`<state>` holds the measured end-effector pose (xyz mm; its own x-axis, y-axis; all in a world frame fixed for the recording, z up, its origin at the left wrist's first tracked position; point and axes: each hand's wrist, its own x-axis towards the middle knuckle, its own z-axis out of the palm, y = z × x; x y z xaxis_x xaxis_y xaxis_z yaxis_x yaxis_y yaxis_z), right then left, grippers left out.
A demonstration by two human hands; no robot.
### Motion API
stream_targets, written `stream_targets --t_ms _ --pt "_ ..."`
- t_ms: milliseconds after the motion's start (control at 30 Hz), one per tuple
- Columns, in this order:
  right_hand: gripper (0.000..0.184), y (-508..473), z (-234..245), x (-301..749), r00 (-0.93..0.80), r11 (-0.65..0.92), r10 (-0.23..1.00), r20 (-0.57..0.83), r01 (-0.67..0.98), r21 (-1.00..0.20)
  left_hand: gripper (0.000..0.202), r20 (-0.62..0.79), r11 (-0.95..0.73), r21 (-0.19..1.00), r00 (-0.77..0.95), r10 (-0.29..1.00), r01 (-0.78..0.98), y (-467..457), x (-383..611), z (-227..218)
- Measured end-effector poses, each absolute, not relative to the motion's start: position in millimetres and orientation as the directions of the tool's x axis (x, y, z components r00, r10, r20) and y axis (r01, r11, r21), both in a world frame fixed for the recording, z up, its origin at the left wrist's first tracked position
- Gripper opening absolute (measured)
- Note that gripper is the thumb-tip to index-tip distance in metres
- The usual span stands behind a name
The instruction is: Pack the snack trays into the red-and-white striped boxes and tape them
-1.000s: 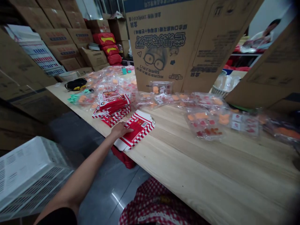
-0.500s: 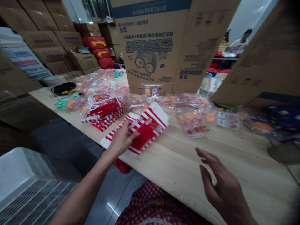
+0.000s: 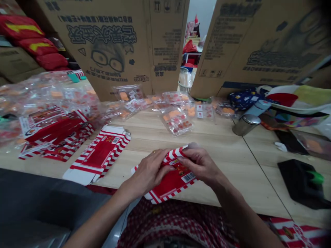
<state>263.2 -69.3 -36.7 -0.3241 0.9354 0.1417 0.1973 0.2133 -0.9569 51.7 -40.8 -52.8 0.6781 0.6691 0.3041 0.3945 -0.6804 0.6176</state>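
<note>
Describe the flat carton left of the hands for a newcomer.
Find the near edge of the wood-grain table. Between the pile of cartons and the left hand lies a red carton with red-and-white striped borders. Unlike the pile, it lies low and flat; unlike the held carton, no hand touches it.

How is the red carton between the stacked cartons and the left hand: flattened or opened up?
Flattened: the red carton lies thin on the table, its white end flap spread outward.
</note>
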Motion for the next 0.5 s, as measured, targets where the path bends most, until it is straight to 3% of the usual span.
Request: stream_targets --t_ms 100,200,267,300,400,433,500 --pt "0.024 -77 -27 270 -0.238 0.38 0.919 0.315 0.317 -0.869 0.029 0.302 -0.617 0.728 0.668 0.68 0.299 -42 58 -52" --pt "0.017 -80 -27 275 0.324 0.332 0.816 0.479 0.414 -0.847 0.024 0.299 -0.43 0.862 0.415 0.859 0.269 -38 61 -45" --pt "0.026 -76 -36 276 0.599 0.251 0.724 0.342 0.234 -0.939 0.027 0.273 -0.322 0.923 0.231 0.934 0.213 -36 66 -41" --pt "0.034 -72 -43 274 0.62 0.208 0.759 0.198 0.057 -0.976 0.029 0.257 -0.293 0.937 0.195 0.946 0.188 -37 71 -40" --pt "0.055 -58 -64 266 0.389 -0.013 0.898 -0.204 -0.442 -0.897 0.031 0.244 -0.289 0.94 0.233 0.941 0.18 -45 86 -39" --pt "0.059 -54 -70 264 0.347 -0.056 0.9 -0.263 -0.508 -0.859 0.031 0.241 -0.291 0.938 0.249 0.938 0.189 -48 92 -40" --pt "0.061 -46 -78 263 0.302 -0.09 0.918 -0.258 -0.473 -0.876 0.033 0.219 -0.271 0.944 0.259 0.941 0.189 -55 99 -41"
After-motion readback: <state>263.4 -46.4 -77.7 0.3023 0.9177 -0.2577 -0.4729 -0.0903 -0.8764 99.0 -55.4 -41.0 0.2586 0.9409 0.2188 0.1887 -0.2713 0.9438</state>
